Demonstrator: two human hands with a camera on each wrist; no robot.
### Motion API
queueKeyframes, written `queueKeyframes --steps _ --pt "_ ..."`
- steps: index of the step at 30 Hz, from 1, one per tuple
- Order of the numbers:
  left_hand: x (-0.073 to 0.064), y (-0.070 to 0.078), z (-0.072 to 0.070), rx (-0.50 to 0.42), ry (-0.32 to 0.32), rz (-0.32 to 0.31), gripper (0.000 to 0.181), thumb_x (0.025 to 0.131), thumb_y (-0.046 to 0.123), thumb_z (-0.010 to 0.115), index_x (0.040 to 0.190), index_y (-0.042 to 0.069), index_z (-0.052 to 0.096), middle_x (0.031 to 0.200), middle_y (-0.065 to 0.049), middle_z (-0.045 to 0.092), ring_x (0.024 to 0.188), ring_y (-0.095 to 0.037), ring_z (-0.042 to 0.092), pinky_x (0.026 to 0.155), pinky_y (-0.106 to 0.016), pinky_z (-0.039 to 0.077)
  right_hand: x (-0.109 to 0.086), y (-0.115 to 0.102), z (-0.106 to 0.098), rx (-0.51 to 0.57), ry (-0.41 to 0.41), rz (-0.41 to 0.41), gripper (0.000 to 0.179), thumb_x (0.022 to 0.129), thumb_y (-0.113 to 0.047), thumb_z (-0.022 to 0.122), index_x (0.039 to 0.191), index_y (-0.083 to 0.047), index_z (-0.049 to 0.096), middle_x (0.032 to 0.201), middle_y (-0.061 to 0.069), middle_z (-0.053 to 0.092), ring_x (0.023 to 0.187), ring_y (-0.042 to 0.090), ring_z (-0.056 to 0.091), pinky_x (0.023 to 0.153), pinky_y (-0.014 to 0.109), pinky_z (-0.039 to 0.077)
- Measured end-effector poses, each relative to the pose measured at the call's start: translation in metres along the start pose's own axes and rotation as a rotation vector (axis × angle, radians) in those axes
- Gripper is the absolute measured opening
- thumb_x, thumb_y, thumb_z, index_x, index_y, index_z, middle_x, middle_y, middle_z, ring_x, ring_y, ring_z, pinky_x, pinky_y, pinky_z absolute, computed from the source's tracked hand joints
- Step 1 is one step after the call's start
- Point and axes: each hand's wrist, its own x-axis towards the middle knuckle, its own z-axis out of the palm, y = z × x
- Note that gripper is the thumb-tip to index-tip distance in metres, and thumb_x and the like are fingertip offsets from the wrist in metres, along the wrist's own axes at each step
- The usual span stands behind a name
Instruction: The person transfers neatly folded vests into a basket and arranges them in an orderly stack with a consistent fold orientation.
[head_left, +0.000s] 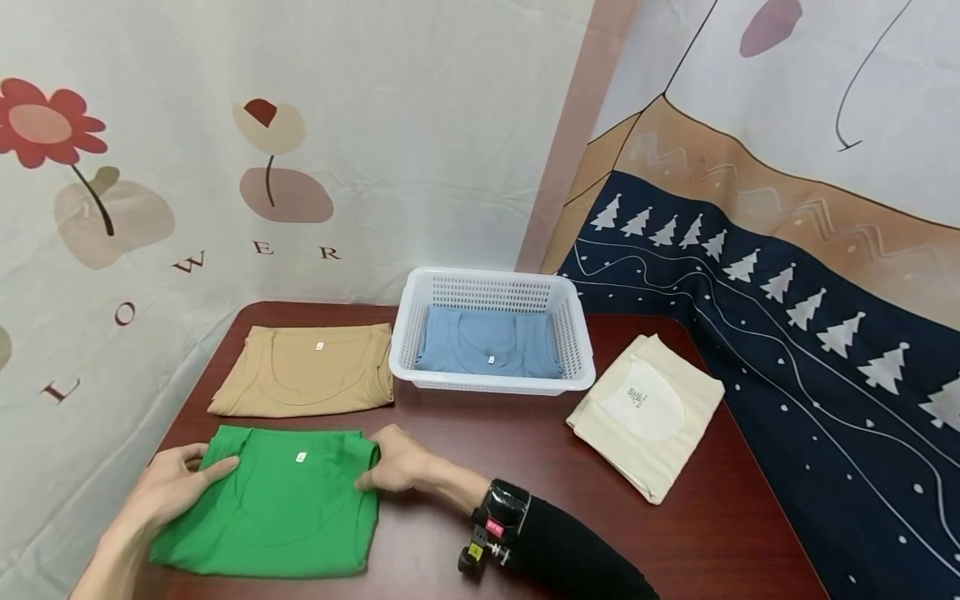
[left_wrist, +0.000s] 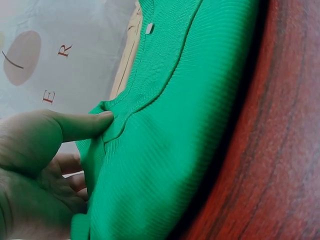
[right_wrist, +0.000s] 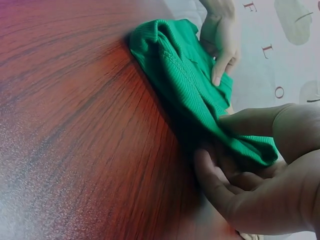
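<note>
A folded green shirt [head_left: 292, 508] with a small white neck label lies at the front left of the table. My left hand [head_left: 168, 487] grips its upper left edge, thumb on top of the fabric and fingers underneath, as the left wrist view shows. On the opposite edge my right hand [head_left: 401, 460] pinches the cloth near the upper right corner. In the right wrist view the right thumb presses the top of the green fold, with the other fingers curled below it. Just behind the green shirt sits a folded tan shirt [head_left: 315, 375].
A white plastic basket [head_left: 487, 383] at the back of the dark red table [head_left: 480, 442] holds a folded blue shirt [head_left: 487, 342]. Toward the right lies a folded cream garment [head_left: 648, 417] with a printed pale patch. Patterned curtains hang behind the table and along its right side.
</note>
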Motion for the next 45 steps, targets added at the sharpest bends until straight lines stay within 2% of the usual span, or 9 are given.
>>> queueKeyframes --steps 7,15,20,23,28,33,37,42,45 --pt "-0.003 0.006 0.000 -0.065 -0.024 0.004 0.072 0.114 0.052 0.064 0.147 -0.012 0.060 0.129 -0.024 0.080 0.095 -0.007 0.071 0.077 -0.028 0.061 -0.003 0.008 -0.006 0.211 -0.045 -0.040 0.019 0.086 0.007 0.088 0.092 -0.008 0.077 0.077 -0.004 0.070 0.066 0.009 0.061 0.061 0.023 0.055" --pt "-0.006 0.016 0.002 -0.154 -0.067 0.085 0.076 0.117 0.047 0.061 0.161 -0.014 0.045 0.140 -0.026 0.077 0.096 -0.004 0.077 0.082 -0.029 0.066 -0.012 0.016 -0.021 0.285 -0.035 -0.080 0.018 0.090 0.006 0.082 0.105 -0.004 0.078 0.090 0.000 0.079 0.081 0.007 0.068 0.080 0.021 0.059" --pt "-0.011 0.025 0.006 -0.195 -0.052 0.153 0.070 0.117 0.042 0.063 0.163 -0.009 0.046 0.135 -0.017 0.081 0.095 -0.004 0.079 0.082 -0.029 0.066 -0.017 0.024 -0.032 0.385 -0.057 -0.094 0.020 0.094 0.007 0.078 0.113 -0.001 0.078 0.098 0.004 0.082 0.085 0.010 0.074 0.081 0.026 0.066" --pt "-0.012 0.032 0.008 -0.215 -0.048 0.203 0.066 0.118 0.038 0.062 0.163 -0.008 0.046 0.134 -0.016 0.081 0.096 -0.003 0.080 0.082 -0.029 0.067 -0.023 0.028 -0.040 0.451 -0.076 -0.091 0.025 0.097 0.006 0.075 0.121 0.001 0.076 0.106 0.010 0.084 0.089 0.014 0.078 0.081 0.032 0.070" --pt "-0.014 0.046 0.015 -0.247 -0.041 0.277 0.056 0.119 0.031 0.061 0.158 -0.007 0.049 0.136 -0.020 0.078 0.101 0.002 0.077 0.082 -0.029 0.067 -0.034 0.035 -0.057 0.447 -0.071 -0.091 0.034 0.101 0.001 0.074 0.135 -0.001 0.072 0.116 0.016 0.083 0.096 0.020 0.082 0.083 0.039 0.072" --pt "-0.017 0.059 0.024 -0.258 -0.032 0.330 0.048 0.119 0.029 0.061 0.152 -0.004 0.053 0.134 -0.019 0.077 0.102 0.003 0.075 0.082 -0.028 0.066 -0.046 0.043 -0.071 0.425 -0.050 -0.095 0.039 0.104 -0.003 0.074 0.142 -0.005 0.071 0.119 0.014 0.084 0.099 0.022 0.083 0.083 0.044 0.072" --pt "-0.017 0.070 0.031 -0.262 -0.031 0.370 0.047 0.118 0.030 0.062 0.152 -0.002 0.053 0.135 -0.018 0.074 0.103 0.002 0.075 0.084 -0.027 0.065 -0.055 0.050 -0.081 0.460 -0.044 -0.095 0.042 0.105 -0.004 0.073 0.147 -0.004 0.068 0.122 0.015 0.084 0.099 0.022 0.085 0.085 0.046 0.072" --pt "-0.017 0.082 0.039 -0.233 0.001 0.420 0.043 0.117 0.031 0.065 0.150 0.003 0.058 0.133 -0.013 0.075 0.103 0.003 0.074 0.085 -0.025 0.064 -0.065 0.056 -0.093 0.447 -0.010 -0.105 0.042 0.104 -0.005 0.073 0.146 -0.001 0.067 0.123 0.016 0.084 0.103 0.018 0.083 0.087 0.039 0.072" --pt "-0.016 0.090 0.044 -0.248 -0.001 0.442 0.042 0.117 0.031 0.066 0.149 0.004 0.059 0.133 -0.014 0.075 0.104 0.003 0.075 0.086 -0.025 0.064 -0.072 0.059 -0.102 0.421 0.007 -0.120 0.043 0.104 -0.005 0.073 0.146 0.000 0.067 0.129 0.017 0.082 0.110 0.018 0.082 0.092 0.034 0.070"
